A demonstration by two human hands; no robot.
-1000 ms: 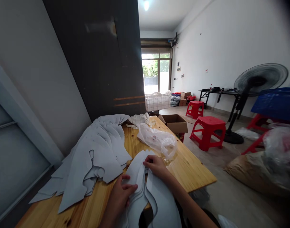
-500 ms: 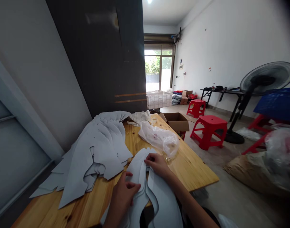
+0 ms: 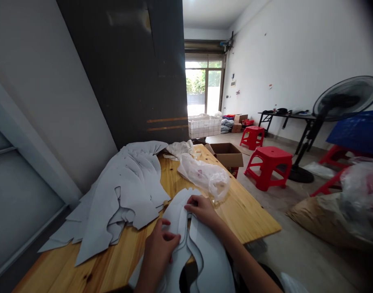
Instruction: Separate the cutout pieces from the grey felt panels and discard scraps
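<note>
Looking down from the head camera: gathering a stack of pale grey cut-out sheets [image 3: 177, 213] reaching past the near edge of the wooden table [image 3: 244, 215]. Left hand [image 3: 160, 248] curling round the stack's edge, fingers closed as if pinching several layers. Right hand [image 3: 203, 211] bearing on the top layers, fingers bent; pinching or only pressing, impossible to tell. Sheets seeming light and floppy, probably best taken at the wide parts, not the narrow necks. A fanned pile of matching sheets [image 3: 122, 195] lying just left, a crumpled plastic bag [image 3: 204, 175] lying ahead.
</note>
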